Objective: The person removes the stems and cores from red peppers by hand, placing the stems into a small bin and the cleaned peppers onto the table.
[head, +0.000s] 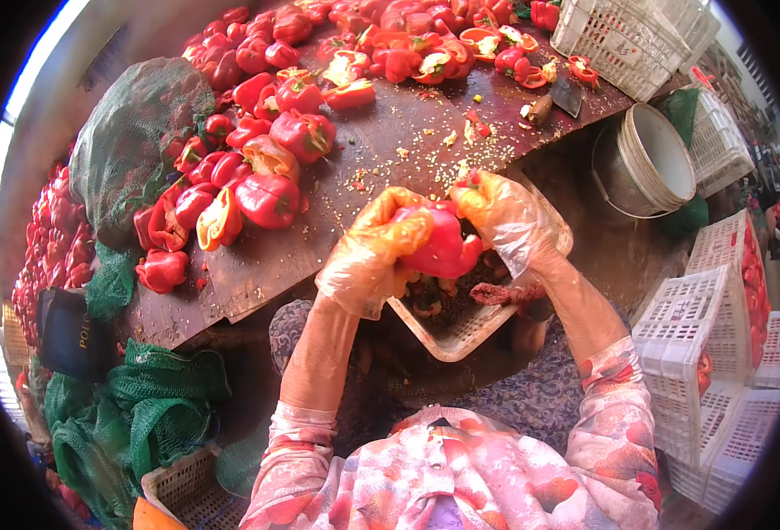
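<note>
A red bell pepper (444,245) is gripped in my left hand (384,246), which wears a clear plastic glove. My right hand (506,215), gloved the same way, pinches a small red-and-pale piece (470,180) at the pepper's upper right; whether that piece is still joined to the pepper is hidden. Both hands are above a white plastic basket (453,351) between my knees. Dark scraps (453,308) lie in the basket, and a reddish cloth or rope (506,293) hangs across its right side.
Whole and cut red peppers (297,106) are heaped on the brown table (390,139), among scattered seeds. A wide-bladed knife (565,98) rests near its right edge. A white bucket (655,159) and plastic crates (685,344) stand to the right. Green mesh bags (138,411) lie at left.
</note>
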A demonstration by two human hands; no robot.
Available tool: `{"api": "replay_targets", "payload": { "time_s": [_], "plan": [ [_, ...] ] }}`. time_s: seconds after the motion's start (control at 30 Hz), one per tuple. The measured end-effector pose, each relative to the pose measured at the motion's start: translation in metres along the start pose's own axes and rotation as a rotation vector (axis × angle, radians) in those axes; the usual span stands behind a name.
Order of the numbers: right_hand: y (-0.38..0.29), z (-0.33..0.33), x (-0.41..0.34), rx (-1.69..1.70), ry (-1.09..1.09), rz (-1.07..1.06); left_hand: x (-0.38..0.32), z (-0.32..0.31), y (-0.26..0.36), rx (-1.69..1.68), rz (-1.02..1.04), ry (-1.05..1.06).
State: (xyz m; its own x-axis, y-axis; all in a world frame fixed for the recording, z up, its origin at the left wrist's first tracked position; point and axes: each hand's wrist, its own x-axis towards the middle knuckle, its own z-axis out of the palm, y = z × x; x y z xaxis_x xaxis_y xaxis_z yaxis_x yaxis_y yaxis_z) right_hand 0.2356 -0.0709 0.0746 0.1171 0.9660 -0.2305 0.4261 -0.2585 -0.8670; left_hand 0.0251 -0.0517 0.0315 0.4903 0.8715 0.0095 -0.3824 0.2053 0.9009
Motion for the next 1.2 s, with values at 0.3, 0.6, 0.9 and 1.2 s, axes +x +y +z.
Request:
{"api": "replay_targets", "payload": {
  "time_s": [0.3, 0.6, 0.9, 1.2],
  "plan": [
    [0.014, -0.029, 0.0, 0.135, -0.237, -0.384, 0.015, -0.023, -0.029, 0.229, 0.192, 0.114],
    [-0.026, -0.039, -0.024, 0.961, -0.29, -0.503, 0.015, 0.015, 0.012, -0.284, -0.048, 0.051],
    [0.018, -0.108, -0.03, -0.048, 0.541, -0.387, 0.019, 0.006, 0.004, -0.44, -0.006, 0.014],
    [0.235, -0.429, -0.293, -1.161, 0.94, 0.458, 0.006, 0.009, 0.012, -0.342, -0.007, 0.063]
  ]
}}
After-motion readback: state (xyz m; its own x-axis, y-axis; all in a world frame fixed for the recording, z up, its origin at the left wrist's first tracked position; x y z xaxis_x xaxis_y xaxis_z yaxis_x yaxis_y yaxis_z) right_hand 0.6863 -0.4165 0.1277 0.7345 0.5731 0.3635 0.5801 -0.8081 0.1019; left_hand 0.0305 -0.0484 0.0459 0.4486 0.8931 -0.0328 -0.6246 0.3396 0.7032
